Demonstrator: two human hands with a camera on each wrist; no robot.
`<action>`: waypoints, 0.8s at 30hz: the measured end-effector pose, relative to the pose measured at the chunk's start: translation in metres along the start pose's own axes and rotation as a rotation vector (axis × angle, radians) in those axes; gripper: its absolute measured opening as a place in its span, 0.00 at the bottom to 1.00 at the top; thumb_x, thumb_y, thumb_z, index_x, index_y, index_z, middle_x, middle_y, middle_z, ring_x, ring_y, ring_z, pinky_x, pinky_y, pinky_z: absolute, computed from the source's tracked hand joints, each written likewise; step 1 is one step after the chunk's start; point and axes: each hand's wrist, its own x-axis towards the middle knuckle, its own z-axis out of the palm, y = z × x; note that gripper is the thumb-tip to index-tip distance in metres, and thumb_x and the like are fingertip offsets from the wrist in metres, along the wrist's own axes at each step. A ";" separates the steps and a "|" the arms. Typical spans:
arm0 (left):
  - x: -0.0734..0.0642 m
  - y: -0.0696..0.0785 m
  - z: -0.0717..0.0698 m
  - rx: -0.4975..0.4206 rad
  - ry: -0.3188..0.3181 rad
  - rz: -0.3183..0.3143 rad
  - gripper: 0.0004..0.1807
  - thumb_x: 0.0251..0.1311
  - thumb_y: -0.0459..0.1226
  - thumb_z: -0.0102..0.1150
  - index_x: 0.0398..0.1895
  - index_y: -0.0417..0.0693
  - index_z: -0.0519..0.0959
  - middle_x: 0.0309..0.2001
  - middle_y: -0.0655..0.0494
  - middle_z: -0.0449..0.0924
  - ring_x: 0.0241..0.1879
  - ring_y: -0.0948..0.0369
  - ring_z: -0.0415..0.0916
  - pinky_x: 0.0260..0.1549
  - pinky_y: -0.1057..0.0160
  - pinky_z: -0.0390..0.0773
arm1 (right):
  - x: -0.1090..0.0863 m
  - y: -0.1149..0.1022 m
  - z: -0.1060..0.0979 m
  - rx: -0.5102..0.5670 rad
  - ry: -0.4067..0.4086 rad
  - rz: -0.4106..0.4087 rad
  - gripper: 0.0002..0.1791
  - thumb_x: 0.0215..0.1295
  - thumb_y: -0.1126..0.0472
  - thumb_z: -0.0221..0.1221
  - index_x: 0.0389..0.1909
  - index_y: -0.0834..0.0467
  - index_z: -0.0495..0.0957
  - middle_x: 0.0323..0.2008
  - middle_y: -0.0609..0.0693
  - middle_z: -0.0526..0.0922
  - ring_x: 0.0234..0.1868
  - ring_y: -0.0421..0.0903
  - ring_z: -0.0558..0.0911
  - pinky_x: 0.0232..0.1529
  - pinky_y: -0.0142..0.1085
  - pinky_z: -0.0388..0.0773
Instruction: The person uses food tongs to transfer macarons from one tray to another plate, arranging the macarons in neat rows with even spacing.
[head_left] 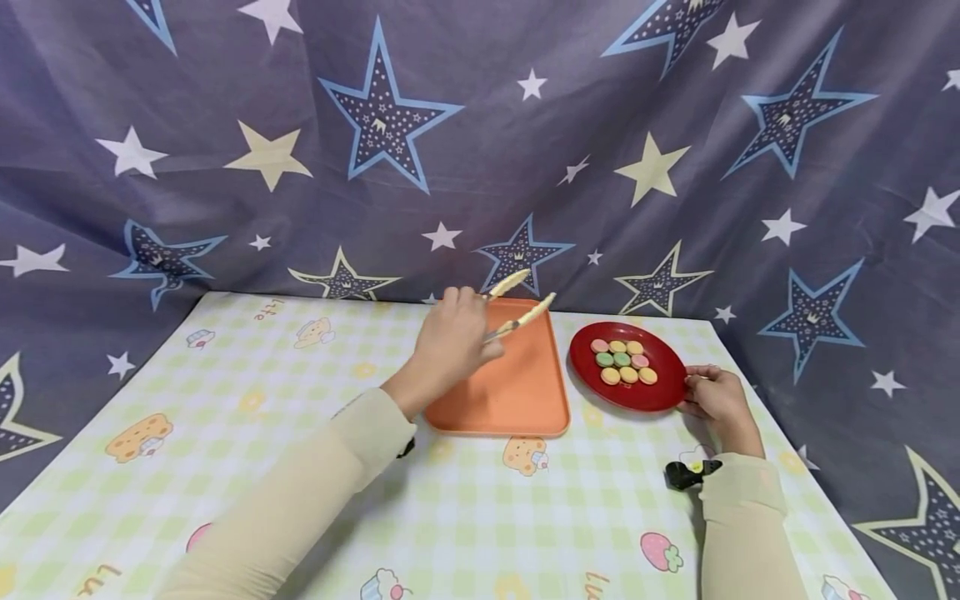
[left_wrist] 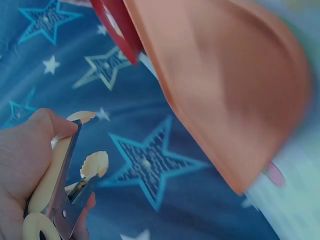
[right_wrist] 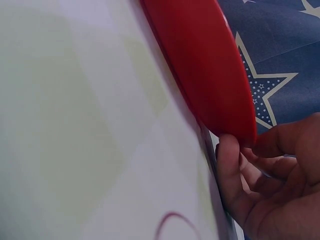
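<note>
My left hand [head_left: 455, 333] grips a pair of tongs [head_left: 531, 313] above the orange tray [head_left: 517, 404]. Its metal arms stand spread, and the cream, scalloped tips [left_wrist: 95, 164] have nothing between them in the left wrist view. To the right, a red plate [head_left: 663, 393] carries several small macarons [head_left: 622, 360] in pink, yellow and green, laid out in rows. My right hand [head_left: 718, 402] pinches the plate's right rim between thumb and fingers. From the right wrist the plate's red underside [right_wrist: 210, 70] shows, with fingertips beneath its edge.
A checked tablecloth [head_left: 262, 450] with cartoon prints covers the table. Behind the tray and plate, a dark star-patterned curtain [head_left: 480, 150] hangs along the table's back edge. A black strap piece [head_left: 688, 475] sits at the right wrist.
</note>
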 end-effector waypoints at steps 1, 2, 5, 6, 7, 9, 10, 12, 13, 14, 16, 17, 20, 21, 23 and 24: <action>-0.003 -0.007 0.000 -0.007 -0.008 -0.015 0.25 0.55 0.56 0.65 0.33 0.40 0.78 0.34 0.46 0.72 0.35 0.50 0.68 0.29 0.56 0.77 | 0.000 0.000 0.000 0.000 0.000 -0.001 0.20 0.78 0.66 0.41 0.65 0.70 0.66 0.36 0.52 0.80 0.28 0.40 0.82 0.33 0.34 0.84; -0.005 -0.013 0.000 -0.017 -0.013 -0.030 0.25 0.55 0.55 0.65 0.31 0.40 0.77 0.34 0.46 0.71 0.35 0.50 0.68 0.30 0.55 0.77 | 0.000 0.000 0.000 0.001 -0.001 -0.001 0.20 0.78 0.66 0.42 0.65 0.70 0.66 0.36 0.52 0.80 0.29 0.40 0.82 0.33 0.34 0.84; -0.013 -0.031 0.002 -0.035 -0.036 -0.068 0.24 0.57 0.54 0.64 0.29 0.41 0.75 0.34 0.44 0.71 0.35 0.48 0.67 0.29 0.54 0.77 | 0.001 0.000 0.000 0.006 -0.005 -0.001 0.20 0.78 0.66 0.42 0.65 0.70 0.66 0.36 0.51 0.80 0.28 0.40 0.82 0.32 0.34 0.84; -0.016 -0.037 0.003 -0.037 -0.036 -0.079 0.24 0.56 0.54 0.64 0.29 0.41 0.75 0.35 0.44 0.71 0.35 0.48 0.67 0.29 0.53 0.77 | 0.001 0.000 0.000 0.010 -0.010 -0.001 0.20 0.78 0.66 0.42 0.65 0.70 0.66 0.35 0.50 0.80 0.28 0.40 0.82 0.32 0.34 0.84; -0.019 -0.042 0.004 -0.041 -0.034 -0.087 0.23 0.56 0.53 0.64 0.29 0.40 0.75 0.35 0.43 0.71 0.35 0.47 0.68 0.30 0.52 0.77 | 0.001 0.000 -0.001 0.012 -0.013 -0.001 0.20 0.78 0.66 0.42 0.65 0.70 0.66 0.34 0.50 0.80 0.28 0.40 0.82 0.32 0.34 0.84; -0.026 -0.053 0.007 -0.038 -0.032 -0.099 0.25 0.56 0.54 0.65 0.30 0.38 0.76 0.34 0.42 0.72 0.35 0.46 0.68 0.31 0.52 0.76 | 0.001 0.000 -0.001 0.014 -0.016 -0.002 0.20 0.78 0.66 0.42 0.65 0.70 0.66 0.33 0.49 0.80 0.27 0.40 0.82 0.32 0.33 0.84; -0.029 -0.059 0.008 -0.041 -0.031 -0.108 0.25 0.56 0.53 0.65 0.31 0.37 0.77 0.34 0.41 0.72 0.35 0.46 0.68 0.32 0.51 0.75 | 0.001 0.000 0.000 0.011 -0.017 -0.006 0.20 0.78 0.66 0.42 0.65 0.71 0.66 0.33 0.49 0.80 0.27 0.40 0.82 0.32 0.33 0.84; -0.036 -0.069 0.011 -0.052 -0.029 -0.133 0.26 0.56 0.53 0.65 0.32 0.35 0.78 0.34 0.40 0.73 0.36 0.44 0.68 0.34 0.50 0.74 | 0.000 -0.001 0.000 0.006 -0.015 -0.009 0.20 0.78 0.66 0.42 0.65 0.71 0.66 0.33 0.49 0.80 0.27 0.40 0.82 0.32 0.34 0.84; -0.039 -0.073 0.013 -0.059 -0.031 -0.149 0.26 0.55 0.52 0.65 0.32 0.34 0.78 0.34 0.39 0.73 0.36 0.44 0.69 0.34 0.49 0.74 | 0.000 -0.001 0.001 0.002 -0.012 -0.011 0.20 0.78 0.66 0.42 0.65 0.71 0.66 0.33 0.50 0.80 0.27 0.40 0.82 0.32 0.34 0.84; -0.043 -0.078 0.014 -0.067 -0.035 -0.171 0.26 0.56 0.52 0.65 0.32 0.33 0.78 0.34 0.38 0.73 0.36 0.43 0.69 0.33 0.49 0.75 | 0.000 -0.002 0.001 0.000 -0.010 -0.011 0.20 0.78 0.66 0.42 0.65 0.71 0.66 0.34 0.50 0.80 0.28 0.40 0.82 0.32 0.34 0.84; -0.048 -0.086 0.017 -0.088 -0.045 -0.219 0.27 0.55 0.52 0.65 0.32 0.31 0.78 0.35 0.36 0.73 0.37 0.42 0.69 0.32 0.48 0.77 | -0.001 -0.002 0.001 -0.004 -0.007 -0.011 0.20 0.78 0.66 0.42 0.65 0.71 0.66 0.34 0.50 0.80 0.28 0.40 0.82 0.32 0.34 0.84; -0.051 -0.089 0.019 -0.098 -0.048 -0.242 0.27 0.55 0.52 0.65 0.32 0.30 0.78 0.35 0.35 0.73 0.38 0.41 0.70 0.31 0.47 0.78 | -0.001 -0.002 0.001 -0.002 -0.008 -0.009 0.20 0.78 0.66 0.42 0.65 0.71 0.66 0.34 0.50 0.80 0.28 0.40 0.82 0.32 0.34 0.84; -0.058 -0.098 0.024 -0.129 -0.075 -0.296 0.30 0.56 0.52 0.66 0.34 0.27 0.78 0.39 0.32 0.73 0.41 0.38 0.70 0.31 0.44 0.80 | -0.001 -0.002 0.001 0.006 -0.009 -0.004 0.20 0.78 0.66 0.42 0.65 0.70 0.66 0.34 0.50 0.80 0.28 0.40 0.82 0.32 0.34 0.84; -0.060 -0.101 0.026 -0.138 -0.088 -0.309 0.31 0.56 0.52 0.66 0.35 0.26 0.78 0.40 0.31 0.73 0.43 0.37 0.70 0.32 0.43 0.80 | -0.001 -0.002 0.001 0.007 -0.009 -0.002 0.20 0.78 0.66 0.42 0.65 0.70 0.66 0.34 0.50 0.80 0.28 0.40 0.82 0.32 0.34 0.84; -0.063 -0.106 0.030 -0.162 -0.115 -0.338 0.32 0.57 0.53 0.66 0.35 0.25 0.77 0.41 0.30 0.73 0.45 0.36 0.70 0.34 0.41 0.80 | -0.001 -0.002 0.001 0.010 -0.011 0.001 0.20 0.78 0.66 0.42 0.65 0.71 0.66 0.32 0.49 0.80 0.27 0.40 0.82 0.32 0.34 0.84; -0.064 -0.108 0.032 -0.173 -0.131 -0.355 0.33 0.58 0.53 0.66 0.35 0.24 0.77 0.41 0.29 0.73 0.46 0.36 0.70 0.34 0.40 0.80 | -0.001 -0.001 0.001 0.012 -0.013 0.001 0.21 0.78 0.66 0.42 0.66 0.71 0.66 0.32 0.48 0.80 0.27 0.40 0.82 0.32 0.34 0.84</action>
